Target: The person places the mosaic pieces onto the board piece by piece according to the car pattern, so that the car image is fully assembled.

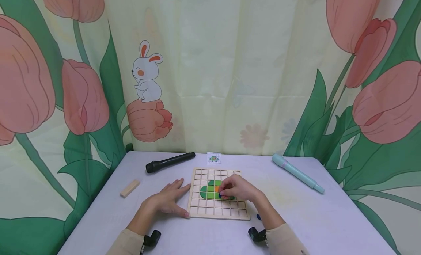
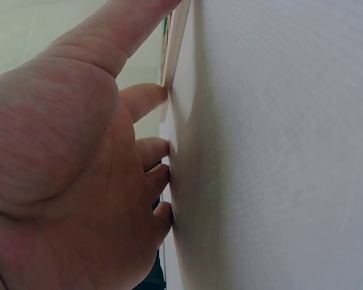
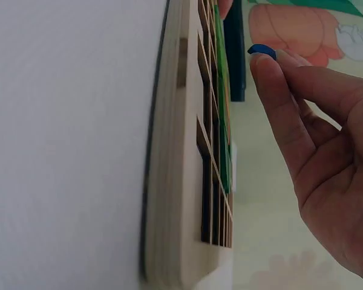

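A square wooden grid board lies on the white table, with green pieces and an orange piece set in its middle cells. My left hand rests palm down at the board's left side, fingers spread, the thumb and index finger against its edge. Over the middle of the board, my right hand pinches a small blue piece between thumb and fingertips; the right wrist view shows it held above the grid. Some pieces are partly hidden beneath the right hand. Another blue piece lies by the right forearm.
A small card with a coloured grid picture lies behind the board. A black microphone-shaped object is at the back left, a wooden block at the left, and a pale teal rod-shaped object at the right.
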The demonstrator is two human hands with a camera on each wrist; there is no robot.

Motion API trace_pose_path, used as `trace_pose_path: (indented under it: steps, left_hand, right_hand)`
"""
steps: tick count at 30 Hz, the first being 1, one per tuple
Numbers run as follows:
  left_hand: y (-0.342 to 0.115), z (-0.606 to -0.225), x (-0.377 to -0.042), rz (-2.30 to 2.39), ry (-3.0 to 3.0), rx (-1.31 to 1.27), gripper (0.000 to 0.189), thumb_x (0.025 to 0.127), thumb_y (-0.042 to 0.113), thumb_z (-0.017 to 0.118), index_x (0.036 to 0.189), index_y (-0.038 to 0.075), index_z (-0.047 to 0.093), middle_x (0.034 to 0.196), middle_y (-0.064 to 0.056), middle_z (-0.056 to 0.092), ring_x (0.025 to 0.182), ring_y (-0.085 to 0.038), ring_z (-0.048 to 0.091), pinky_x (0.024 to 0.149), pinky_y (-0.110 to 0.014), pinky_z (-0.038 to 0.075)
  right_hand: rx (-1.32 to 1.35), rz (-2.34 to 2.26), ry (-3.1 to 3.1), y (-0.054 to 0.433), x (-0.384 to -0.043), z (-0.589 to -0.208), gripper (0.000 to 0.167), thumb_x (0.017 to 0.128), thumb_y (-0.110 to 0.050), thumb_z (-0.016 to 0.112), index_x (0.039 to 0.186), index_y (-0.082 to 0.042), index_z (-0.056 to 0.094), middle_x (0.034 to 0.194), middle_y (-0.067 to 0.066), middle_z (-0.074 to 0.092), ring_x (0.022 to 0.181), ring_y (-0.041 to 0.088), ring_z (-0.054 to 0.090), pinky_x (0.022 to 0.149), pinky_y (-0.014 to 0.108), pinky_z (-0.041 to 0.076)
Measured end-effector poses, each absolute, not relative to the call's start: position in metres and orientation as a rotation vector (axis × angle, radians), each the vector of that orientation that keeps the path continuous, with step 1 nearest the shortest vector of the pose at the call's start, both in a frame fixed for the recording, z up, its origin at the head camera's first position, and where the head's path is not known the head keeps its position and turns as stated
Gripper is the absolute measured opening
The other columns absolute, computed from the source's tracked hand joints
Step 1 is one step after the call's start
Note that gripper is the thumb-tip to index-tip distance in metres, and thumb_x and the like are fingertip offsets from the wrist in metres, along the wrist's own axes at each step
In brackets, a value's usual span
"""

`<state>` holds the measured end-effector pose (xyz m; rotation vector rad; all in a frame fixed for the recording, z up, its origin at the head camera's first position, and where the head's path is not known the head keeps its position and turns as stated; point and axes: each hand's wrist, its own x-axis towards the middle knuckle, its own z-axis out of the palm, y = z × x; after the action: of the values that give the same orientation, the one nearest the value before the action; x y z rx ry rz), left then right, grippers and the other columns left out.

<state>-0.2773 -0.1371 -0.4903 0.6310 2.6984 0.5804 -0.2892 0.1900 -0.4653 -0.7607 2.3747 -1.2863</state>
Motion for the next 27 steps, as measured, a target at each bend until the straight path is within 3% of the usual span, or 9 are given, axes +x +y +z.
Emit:
trace_pose_path:
  steps: [7, 27]
  left_hand:
    - [-0.137, -0.489, -0.278, 0.576, 2.698, 0.629, 0.113, 0.07, 0.073, 0.083, 0.163, 0.027, 0.038, 0.174, -0.017, 0.018, 0.162, -0.036, 0.012, 0.131, -0.058, 0.013]
    - [-0.137, -0.49, -0.278, 0.582, 2.686, 0.622, 0.113, 0.07, 0.074, 0.082, 0.163, 0.029, 0.036, 0.175, -0.015, 0.017, 0.163, -0.036, 0.01, 0.131, -0.06, 0.013]
  right_hand:
    - [-0.796, -1.271, 2.333, 0.169, -0.286, -0.467, 0.008, 0.097, -0.001, 0.07, 0.095, -0.002, 0.078, 0.089, 0.011, 0.077, 0.076, 0.024, 0.073, 0.073, 0.03, 0.064]
    - [-0.812, -1.135, 2.419, 0.147, -0.283, -0.475, 0.009, 0.095, -0.004, 0.074, 0.091, -0.01, 0.08, 0.085, -0.001, 0.073, 0.074, 0.01, 0.064, 0.066, 0.021, 0.057]
